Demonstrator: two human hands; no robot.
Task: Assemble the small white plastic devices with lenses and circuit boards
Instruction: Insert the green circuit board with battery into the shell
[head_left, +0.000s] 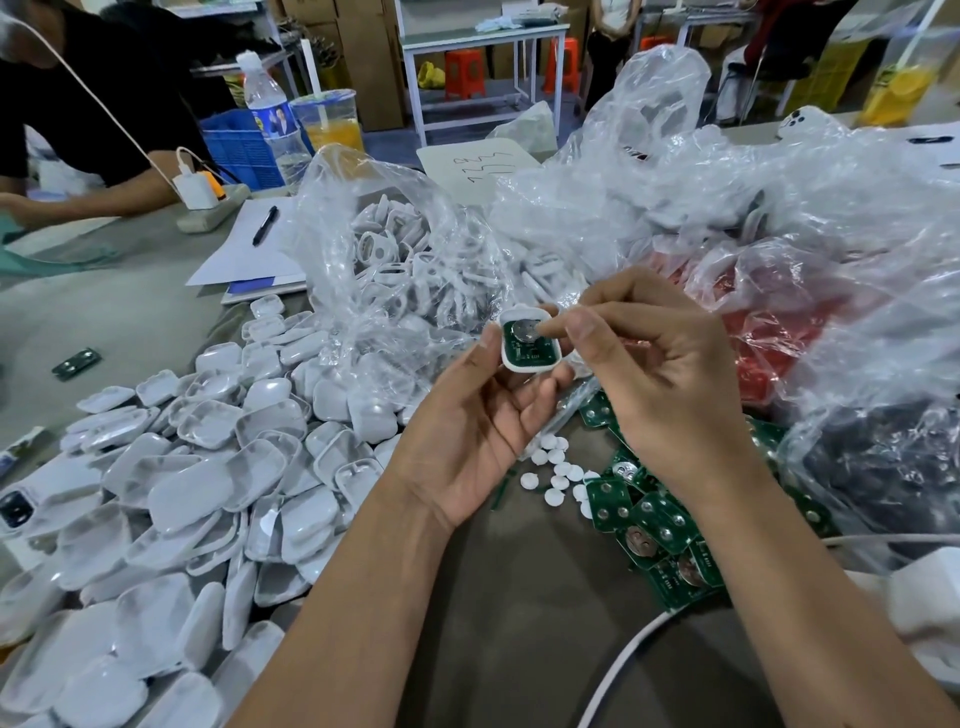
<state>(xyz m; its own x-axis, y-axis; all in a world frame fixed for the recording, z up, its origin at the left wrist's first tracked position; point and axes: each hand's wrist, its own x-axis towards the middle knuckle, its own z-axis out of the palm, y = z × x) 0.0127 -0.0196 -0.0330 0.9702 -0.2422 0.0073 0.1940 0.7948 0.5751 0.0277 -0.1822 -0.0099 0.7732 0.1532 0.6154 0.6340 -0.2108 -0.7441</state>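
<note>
Left hand (467, 447) pinches white shell (527, 340) holding green board (530, 349); right hand (660, 364) fingertips press it from 3 o'clock.

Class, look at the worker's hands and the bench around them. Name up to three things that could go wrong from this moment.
1. The left hand grips the white shell only by its edges; the right hand pushing on the circuit board might knock it loose.
2. A dropped shell could vanish among the heap of white shells.
3. The wrists hover near the loose white discs, which could scatter if brushed.
</note>
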